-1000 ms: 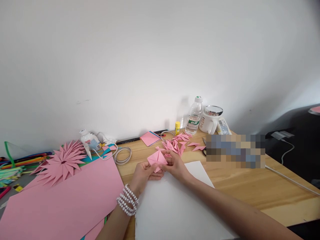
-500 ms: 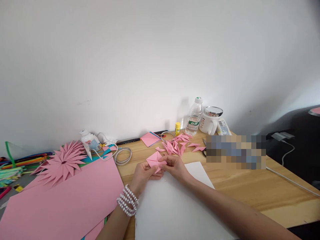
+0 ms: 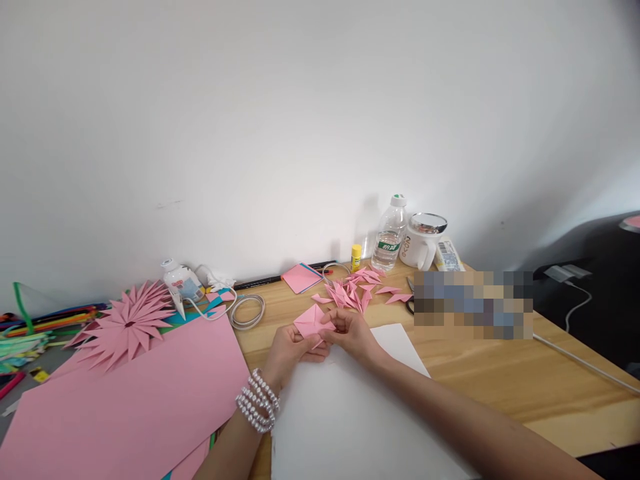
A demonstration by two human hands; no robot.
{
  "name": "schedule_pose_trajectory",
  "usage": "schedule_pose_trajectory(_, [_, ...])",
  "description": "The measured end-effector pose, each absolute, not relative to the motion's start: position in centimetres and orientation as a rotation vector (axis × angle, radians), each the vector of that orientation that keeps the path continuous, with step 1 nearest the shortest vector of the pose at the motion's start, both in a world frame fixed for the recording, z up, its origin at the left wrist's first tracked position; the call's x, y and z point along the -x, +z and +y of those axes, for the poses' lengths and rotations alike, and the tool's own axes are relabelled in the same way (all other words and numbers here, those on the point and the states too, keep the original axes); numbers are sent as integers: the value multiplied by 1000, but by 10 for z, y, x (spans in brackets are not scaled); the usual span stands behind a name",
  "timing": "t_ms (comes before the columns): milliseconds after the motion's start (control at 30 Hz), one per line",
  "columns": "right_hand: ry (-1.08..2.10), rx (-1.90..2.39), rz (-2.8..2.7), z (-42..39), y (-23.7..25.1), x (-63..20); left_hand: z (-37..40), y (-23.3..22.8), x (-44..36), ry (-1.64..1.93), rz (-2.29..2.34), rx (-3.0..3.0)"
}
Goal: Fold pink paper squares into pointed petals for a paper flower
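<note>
A small folded piece of pink paper (image 3: 309, 321) is held between both hands, its creases and flaps facing up. My left hand (image 3: 291, 348) pinches its lower left side, with the fingers under the paper and the thumb on top. My right hand (image 3: 351, 333) grips the right side, thumb and index finger pressing at a folded edge. Beneath the hands lies a large white sheet (image 3: 357, 413). Just beyond is a pile of pointed folded pink paper pieces (image 3: 350, 292). Bead bracelets circle my left wrist.
Left stand a pink pleated paper rosette (image 3: 135, 323), a large pink sheet (image 3: 135, 407) and a white bottle (image 3: 183, 280). Behind are square papers (image 3: 301, 277), a yellow glue stick (image 3: 355, 258), a water bottle (image 3: 389, 237) and a white mug (image 3: 424, 243). Scissors (image 3: 410, 305) lie right, partly blurred out.
The lower tip of the pink paper, seen pointing down between the thumbs earlier, now looks folded up or covered by the fingers. Both hands keep nearly the same place.
</note>
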State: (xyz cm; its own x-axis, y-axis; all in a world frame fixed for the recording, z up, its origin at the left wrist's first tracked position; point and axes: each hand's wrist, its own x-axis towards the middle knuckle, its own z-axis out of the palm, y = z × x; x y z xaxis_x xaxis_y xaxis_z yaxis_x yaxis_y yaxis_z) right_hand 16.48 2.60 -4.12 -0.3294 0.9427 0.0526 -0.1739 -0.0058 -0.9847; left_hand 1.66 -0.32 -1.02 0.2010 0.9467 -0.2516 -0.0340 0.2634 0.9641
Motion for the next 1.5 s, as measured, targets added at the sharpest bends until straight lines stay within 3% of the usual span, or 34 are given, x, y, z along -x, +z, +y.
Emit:
schedule_pose_trajectory(367, [1594, 878, -1255, 26, -39, -166, -3, -8, -16, 865, 1141, -1133])
schedule_pose_trajectory(1500, [1753, 814, -1214, 23, -27, -169, 3, -11, -10, 1187, 1298, -1064])
